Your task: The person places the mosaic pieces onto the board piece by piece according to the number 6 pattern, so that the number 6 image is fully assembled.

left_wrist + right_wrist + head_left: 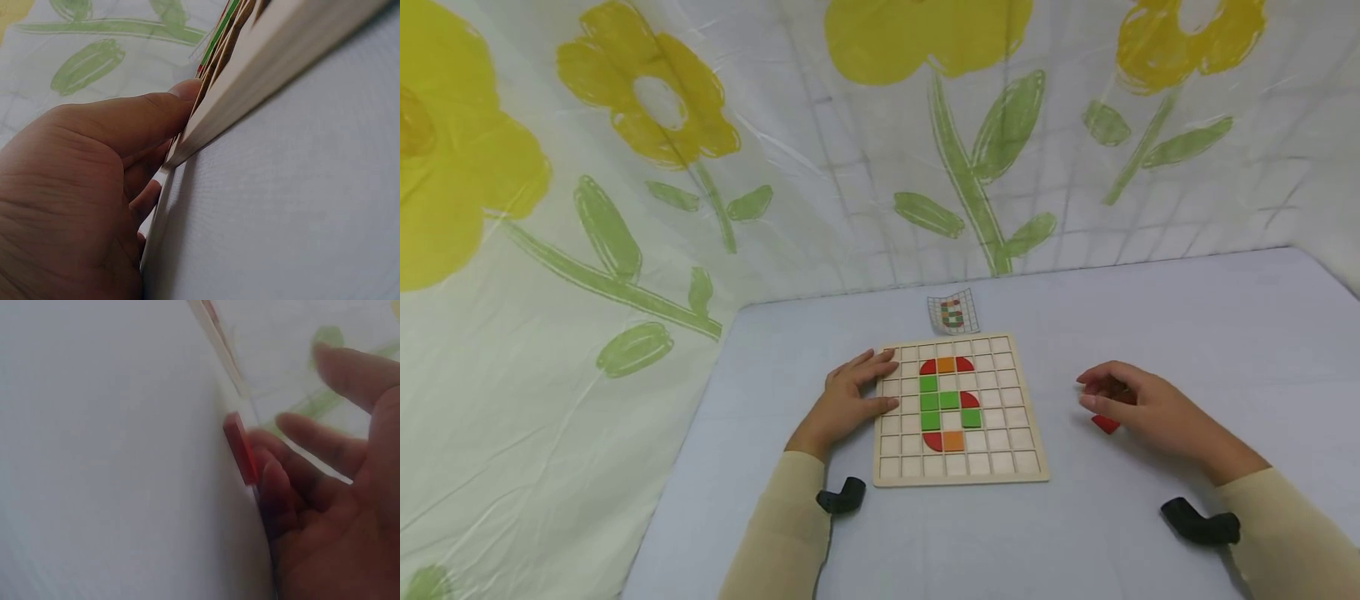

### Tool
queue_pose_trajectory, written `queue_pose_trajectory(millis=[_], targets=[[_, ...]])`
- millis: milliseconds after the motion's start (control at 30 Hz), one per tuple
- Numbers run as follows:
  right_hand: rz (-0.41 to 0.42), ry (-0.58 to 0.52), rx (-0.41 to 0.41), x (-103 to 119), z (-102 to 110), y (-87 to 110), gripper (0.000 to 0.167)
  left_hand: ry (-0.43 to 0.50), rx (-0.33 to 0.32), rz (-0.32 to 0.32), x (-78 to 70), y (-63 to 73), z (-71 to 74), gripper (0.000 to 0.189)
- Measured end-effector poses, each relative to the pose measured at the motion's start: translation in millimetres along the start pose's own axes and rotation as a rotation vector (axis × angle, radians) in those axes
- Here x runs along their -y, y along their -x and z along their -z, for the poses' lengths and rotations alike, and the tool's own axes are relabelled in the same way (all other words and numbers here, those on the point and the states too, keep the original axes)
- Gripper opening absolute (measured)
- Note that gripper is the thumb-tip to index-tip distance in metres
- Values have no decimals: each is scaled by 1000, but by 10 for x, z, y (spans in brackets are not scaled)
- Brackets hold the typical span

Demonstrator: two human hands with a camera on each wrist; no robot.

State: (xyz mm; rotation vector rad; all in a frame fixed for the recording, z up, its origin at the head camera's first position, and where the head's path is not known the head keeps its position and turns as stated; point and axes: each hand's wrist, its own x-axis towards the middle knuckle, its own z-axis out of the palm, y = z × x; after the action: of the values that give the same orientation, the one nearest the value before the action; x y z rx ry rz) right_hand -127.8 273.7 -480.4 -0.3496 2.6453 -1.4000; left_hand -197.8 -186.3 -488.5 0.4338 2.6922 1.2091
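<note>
A square wooden grid board lies on the table with red quarter-round, green square and orange square tiles set in its cells. My left hand rests on its left edge, fingers spread and fairly straight. In the left wrist view the thumb lies against the board's rim. Off to the right of the board, my right hand is low over the table, thumb and index finger apart. Beneath it is a red tile, partly hidden by the hand; the right wrist view shows this red tile beside the curled lower fingers.
Behind the board lies a small paper card with a printed grid of coloured shapes. A white cloth covers the table. A flower-printed curtain hangs along the back and left. Black wrist devices sit at both sleeves.
</note>
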Motion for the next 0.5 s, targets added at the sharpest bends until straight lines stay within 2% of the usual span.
queue_pose_trajectory(millis=[267, 500], targets=[[70, 59, 65, -102, 116, 15, 39, -21, 2, -30, -3, -2, 7, 62], [94, 106, 76, -118, 151, 38, 29, -26, 8, -47, 14, -7, 6, 62]])
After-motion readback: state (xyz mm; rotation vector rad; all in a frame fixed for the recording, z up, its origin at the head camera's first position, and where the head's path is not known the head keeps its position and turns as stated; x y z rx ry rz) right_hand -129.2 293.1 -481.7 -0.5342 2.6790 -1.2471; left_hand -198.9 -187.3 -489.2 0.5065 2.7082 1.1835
